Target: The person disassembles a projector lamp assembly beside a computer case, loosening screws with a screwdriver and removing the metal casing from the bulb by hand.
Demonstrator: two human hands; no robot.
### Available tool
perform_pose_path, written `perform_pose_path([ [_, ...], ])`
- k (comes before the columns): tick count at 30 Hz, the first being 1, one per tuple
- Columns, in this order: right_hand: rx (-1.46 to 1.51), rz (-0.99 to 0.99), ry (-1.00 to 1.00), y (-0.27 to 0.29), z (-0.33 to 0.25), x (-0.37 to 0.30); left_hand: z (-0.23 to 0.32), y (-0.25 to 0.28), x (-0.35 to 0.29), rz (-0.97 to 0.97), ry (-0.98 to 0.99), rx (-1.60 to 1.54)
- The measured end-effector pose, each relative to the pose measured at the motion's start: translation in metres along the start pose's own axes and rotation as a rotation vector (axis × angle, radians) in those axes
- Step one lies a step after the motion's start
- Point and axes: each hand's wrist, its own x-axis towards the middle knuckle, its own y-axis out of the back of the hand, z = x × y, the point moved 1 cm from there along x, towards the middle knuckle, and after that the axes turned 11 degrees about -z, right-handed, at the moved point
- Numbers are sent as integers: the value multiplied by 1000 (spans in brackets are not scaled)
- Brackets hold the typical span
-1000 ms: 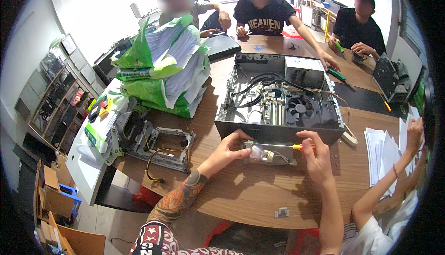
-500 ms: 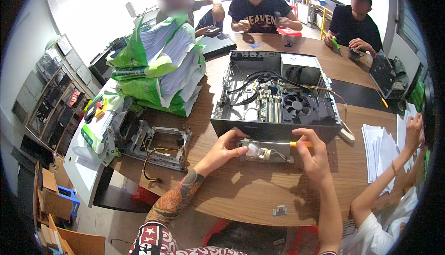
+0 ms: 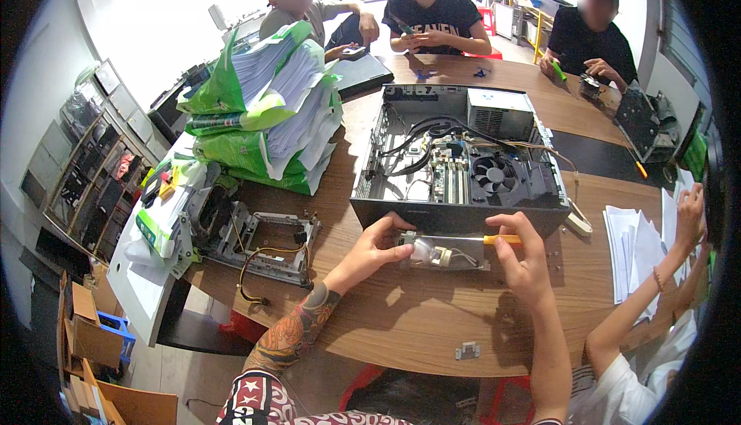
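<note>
My left hand (image 3: pixel 372 253) is closed on one end of a small metal assembly (image 3: pixel 472 261) with a white plastic piece and short wires, just in front of the desktop computer case (image 3: pixel 455 215). Between its thumb and fingers my right hand (image 3: pixel 527 267) grips the orange handle of a screwdriver (image 3: pixel 502 240). The thin shaft runs left along the assembly toward my left fingers; where its tip sits I cannot make out. The case lies uncovered, showing cables, a black fan (image 3: pixel 494 176) and a power supply (image 3: pixel 500 112).
Left of the case are a metal drive frame (image 3: pixel 282 243) with a cable and tall paper reams in torn green wrappers (image 3: pixel 262 139). A small metal bracket (image 3: pixel 467 351) lies near the front edge. White papers (image 3: pixel 629 251) and a neighbour's arm (image 3: pixel 656 286) are at right; several people sit across the table.
Both my hands, the screwdriver and the assembly have hardly moved. Across the table, the person in the middle has brought both hands together around a tool, and the person at left has shifted.
</note>
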Motion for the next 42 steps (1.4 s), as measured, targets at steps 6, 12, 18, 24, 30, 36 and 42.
perform_pose_path([
  [6,103,-95,-391,6,-1,-4,0,-1,1,1,4,-5],
  [12,14,-19,-97,-2,1,-1,-1,1,0,5,0,9],
  [18,-73,-6,61,0,1,2,-2,0,1,1,-2,-30],
  [24,34,-61,-280,2,2,-2,-1,1,1,7,0,-18],
  [30,41,3,-74,-2,0,-2,-1,-1,0,8,1,-10],
  [36,32,-45,-59,1,-4,-2,2,-4,-2,18,13,-11],
  [42,150,-32,-327,-1,6,-5,1,-1,1,41,46,-24],
])
